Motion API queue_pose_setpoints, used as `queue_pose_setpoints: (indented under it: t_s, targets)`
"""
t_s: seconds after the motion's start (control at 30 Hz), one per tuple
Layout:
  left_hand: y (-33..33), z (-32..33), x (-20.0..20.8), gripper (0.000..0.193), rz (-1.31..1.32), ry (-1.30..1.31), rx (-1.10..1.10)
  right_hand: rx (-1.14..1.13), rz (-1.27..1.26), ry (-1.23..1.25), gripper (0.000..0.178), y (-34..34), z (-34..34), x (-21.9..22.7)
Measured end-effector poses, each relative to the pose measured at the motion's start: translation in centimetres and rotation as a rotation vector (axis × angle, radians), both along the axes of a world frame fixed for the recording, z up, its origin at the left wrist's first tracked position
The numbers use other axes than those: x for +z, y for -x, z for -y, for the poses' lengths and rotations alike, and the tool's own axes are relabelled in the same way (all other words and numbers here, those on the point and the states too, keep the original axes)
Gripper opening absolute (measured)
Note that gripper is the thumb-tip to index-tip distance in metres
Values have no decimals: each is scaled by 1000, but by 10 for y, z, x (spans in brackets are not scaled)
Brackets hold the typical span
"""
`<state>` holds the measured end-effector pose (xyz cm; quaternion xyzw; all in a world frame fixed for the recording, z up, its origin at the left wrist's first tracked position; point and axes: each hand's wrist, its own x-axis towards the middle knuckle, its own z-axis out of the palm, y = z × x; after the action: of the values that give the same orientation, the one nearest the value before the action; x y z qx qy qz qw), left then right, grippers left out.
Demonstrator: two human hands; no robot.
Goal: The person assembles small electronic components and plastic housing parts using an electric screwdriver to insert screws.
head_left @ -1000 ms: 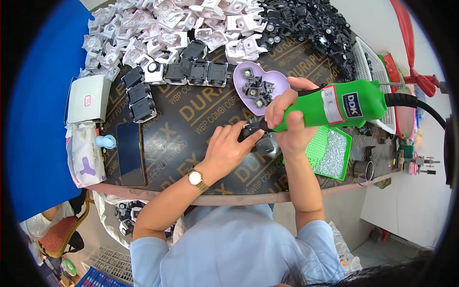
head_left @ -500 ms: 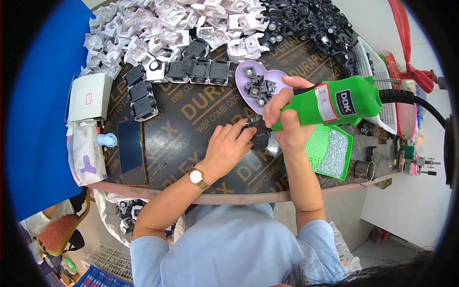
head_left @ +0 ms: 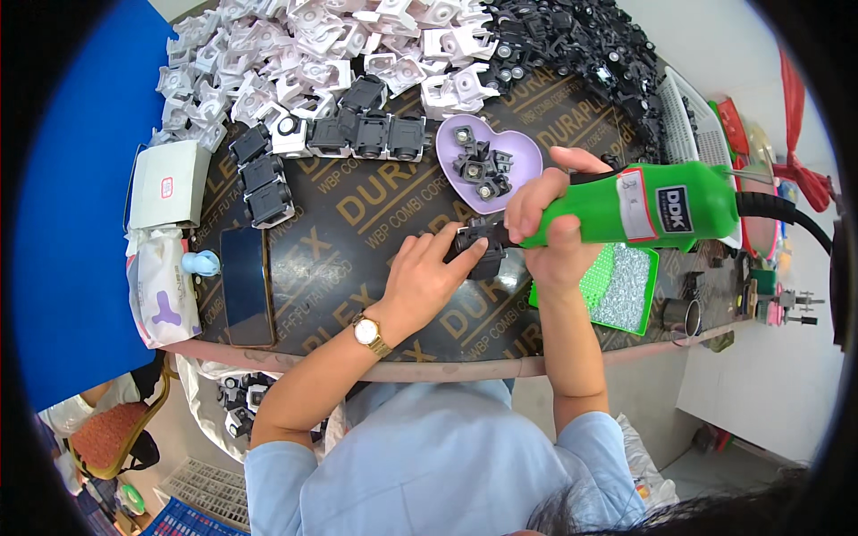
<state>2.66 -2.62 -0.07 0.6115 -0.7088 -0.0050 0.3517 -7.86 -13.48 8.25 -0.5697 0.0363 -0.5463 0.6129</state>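
My right hand (head_left: 556,234) is wrapped round a green electric screwdriver (head_left: 601,214), held sideways with its tip end pointing left. That tip end meets the right side of a small black plastic assembly (head_left: 483,261), and the exact contact is hidden. With fingers and thumb, my left hand (head_left: 424,279) grips this assembly against the dark tabletop (head_left: 357,259). Just beyond it lies a purple heart-shaped dish (head_left: 529,170) with several small black parts (head_left: 483,170) inside. Partly under my right forearm is a green tray (head_left: 597,284) with many small silvery screws (head_left: 624,286).
White plastic housings (head_left: 304,45) are heaped at the back, black parts (head_left: 581,45) at the back right. Several black-and-white assemblies (head_left: 371,136) stand in a row. A phone (head_left: 248,286) and white box (head_left: 167,188) lie left. A white basket (head_left: 706,125) and metal cup (head_left: 681,317) are right.
My right hand and the screwdriver have shifted a little to the right. The black assembly now shows more between my left fingers, and my left hand has barely moved.
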Motion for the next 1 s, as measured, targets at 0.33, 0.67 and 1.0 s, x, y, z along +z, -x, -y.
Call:
queue_pose_setpoints:
  t_s: [0.33, 0.67, 1.0]
  targets:
    - [-3, 1, -2, 41, 48, -79, -41, -2, -255, 76, 61, -9, -1, -11]
    - [-12, 3, 0, 46, -99, -202, -179, 109, -337, 37, 46, -12, -1, -11]
    - [-10, 6, -2, 48, -142, -170, -323, 71, -393, 37, 40, 1, -5, -17]
